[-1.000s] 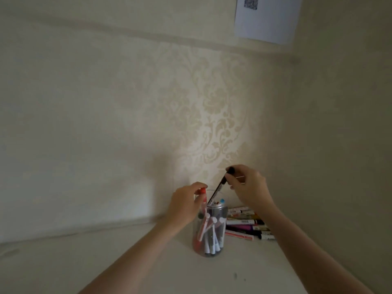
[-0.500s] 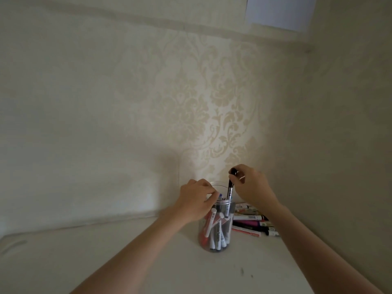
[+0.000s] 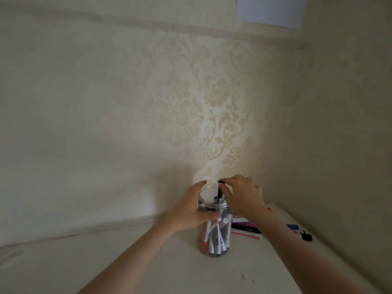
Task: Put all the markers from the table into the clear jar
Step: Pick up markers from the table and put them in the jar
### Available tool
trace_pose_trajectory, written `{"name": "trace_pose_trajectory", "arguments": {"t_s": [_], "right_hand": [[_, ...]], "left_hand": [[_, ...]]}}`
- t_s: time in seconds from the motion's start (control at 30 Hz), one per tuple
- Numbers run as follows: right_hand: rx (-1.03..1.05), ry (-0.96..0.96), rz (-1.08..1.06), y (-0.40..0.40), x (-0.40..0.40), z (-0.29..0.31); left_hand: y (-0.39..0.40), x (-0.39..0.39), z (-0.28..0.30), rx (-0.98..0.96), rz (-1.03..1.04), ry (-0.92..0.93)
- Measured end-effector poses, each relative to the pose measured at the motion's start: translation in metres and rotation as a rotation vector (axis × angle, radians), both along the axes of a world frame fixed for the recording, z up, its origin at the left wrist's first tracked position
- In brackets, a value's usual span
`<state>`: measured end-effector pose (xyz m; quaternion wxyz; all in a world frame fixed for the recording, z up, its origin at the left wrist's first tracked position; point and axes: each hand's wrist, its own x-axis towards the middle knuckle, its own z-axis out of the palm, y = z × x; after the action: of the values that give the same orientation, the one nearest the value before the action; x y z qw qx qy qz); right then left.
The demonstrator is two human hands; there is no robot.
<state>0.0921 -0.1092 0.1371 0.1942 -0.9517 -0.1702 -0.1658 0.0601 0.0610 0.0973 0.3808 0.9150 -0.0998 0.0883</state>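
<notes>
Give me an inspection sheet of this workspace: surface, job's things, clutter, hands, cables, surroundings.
Surface: pale table, a few small dark specks near the front.
Job's things: clear jar upright, many markers inside; black marker upright in its mouth; pile of markers on the table right of the jar; two more markers farther right.
Clutter: nothing seen.
Hands: left hand grips the jar's side; right hand pinches the black marker's top.
Cables: nothing seen.
Surroundings: patterned wallpaper in a corner; white paper sheet on the wall above.
</notes>
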Motion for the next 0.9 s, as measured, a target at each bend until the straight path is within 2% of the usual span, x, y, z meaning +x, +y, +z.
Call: {"name": "trace_pose_trajectory", "arguments": {"t_s": [0.1,0.2,0.3,0.43,0.5,0.57,0.6,0.7,0.77,0.83,0.9], "right_hand": [[-0.055,-0.037,-0.083,-0.008,0.002,0.007],[-0.18,0.024,-0.143,-0.01,0.004,0.009],[-0.186,0.053,-0.151,-0.004,0.006,0.005],[0.003,0.238,-0.172,0.003,0.019,0.002],[-0.161,0.299,-0.172,0.006,0.025,0.009],[-0.319,0.317,-0.185,0.008,0.023,0.026],[-0.291,0.289,-0.159,0.005,0.022,0.033],[0.155,0.116,-0.063,-0.023,0.024,0.033],[0.303,-0.015,-0.124,-0.055,0.026,0.009],[0.162,0.076,-0.166,-0.08,0.029,-0.036],[-0.034,0.258,-0.142,-0.089,0.032,-0.088]], "left_hand": [[0.001,0.006,-0.013,-0.229,-0.001,0.089],[-0.001,0.01,-0.02,-0.351,0.002,0.113],[0.0,0.011,-0.023,-0.414,0.004,0.117],[0.002,0.012,-0.027,-0.424,-0.002,0.119],[0.001,0.013,-0.027,-0.421,-0.001,0.122],[-0.002,0.012,-0.025,-0.381,0.016,0.123],[-0.005,0.01,-0.023,-0.334,0.043,0.103],[-0.014,0.0,-0.009,-0.025,0.119,-0.148],[-0.027,-0.007,0.003,0.154,0.08,-0.384],[-0.047,-0.011,0.014,0.188,-0.003,-0.502],[-0.072,-0.012,0.019,0.178,-0.1,-0.499]]}}
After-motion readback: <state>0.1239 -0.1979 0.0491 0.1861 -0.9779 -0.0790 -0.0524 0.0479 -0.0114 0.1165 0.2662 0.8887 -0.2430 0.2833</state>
